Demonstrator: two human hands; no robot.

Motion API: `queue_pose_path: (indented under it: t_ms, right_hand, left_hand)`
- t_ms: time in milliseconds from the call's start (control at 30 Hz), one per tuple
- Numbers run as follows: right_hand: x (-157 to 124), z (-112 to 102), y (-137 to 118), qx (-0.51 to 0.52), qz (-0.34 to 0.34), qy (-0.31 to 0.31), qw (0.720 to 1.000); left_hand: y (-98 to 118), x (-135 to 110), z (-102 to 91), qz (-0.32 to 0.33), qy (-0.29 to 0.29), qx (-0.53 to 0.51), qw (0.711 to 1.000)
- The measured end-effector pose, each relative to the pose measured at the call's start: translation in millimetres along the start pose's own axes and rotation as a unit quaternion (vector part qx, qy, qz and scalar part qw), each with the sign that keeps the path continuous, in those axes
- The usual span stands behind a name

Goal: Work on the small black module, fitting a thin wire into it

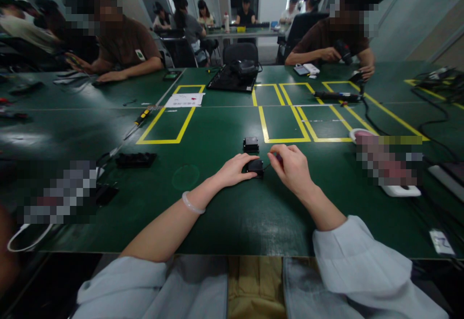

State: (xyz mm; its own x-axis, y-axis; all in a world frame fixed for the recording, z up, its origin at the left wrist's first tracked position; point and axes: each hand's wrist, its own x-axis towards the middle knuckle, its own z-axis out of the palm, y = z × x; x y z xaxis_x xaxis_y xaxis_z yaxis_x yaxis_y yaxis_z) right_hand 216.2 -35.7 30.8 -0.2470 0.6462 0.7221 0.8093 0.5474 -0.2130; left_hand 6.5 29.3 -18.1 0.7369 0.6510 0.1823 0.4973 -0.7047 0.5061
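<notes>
My left grip (236,170) holds a black block (255,166) on the bench (235,229), near middle; my right grip (293,168) seems closed on a thin dark piece (267,166). Slack left fingers could let the block twist towards the second block (251,143), just beyond.

Nearside of the left hand (235,169), the tabletop (239,227) offers passage, while a black block (251,144) (just ahead) obstructs.
</notes>
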Motion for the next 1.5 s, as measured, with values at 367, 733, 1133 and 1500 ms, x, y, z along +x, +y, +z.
queue_pose_path:
  t_ms: [367, 733, 1133, 1500]
  right_hand:
    - [1.2, 0.6, 0.1, -0.003, -0.003, -0.001, 1.000]
    - [0.0, 0.5, 1.3, 0.002, -0.001, 0.000, 1.000]
    - [0.3, 2.4, 1.3, -0.001, 0.004, 0.005, 1.000]
    - [0.8, -0.4, 1.0, 0.003, -0.001, 0.004, 1.000]
  left_hand:
    - [2.5, 0.3, -1.4, -0.004, -0.001, -0.005, 1.000]
    - [3.3, -0.1, -1.9, -0.005, -0.002, -0.004, 1.000]
    - [4.0, -0.8, -2.7, -0.006, -0.002, -0.005, 1.000]
    - [1.9, 0.2, -0.2, -0.007, 0.000, -0.009, 1.000]
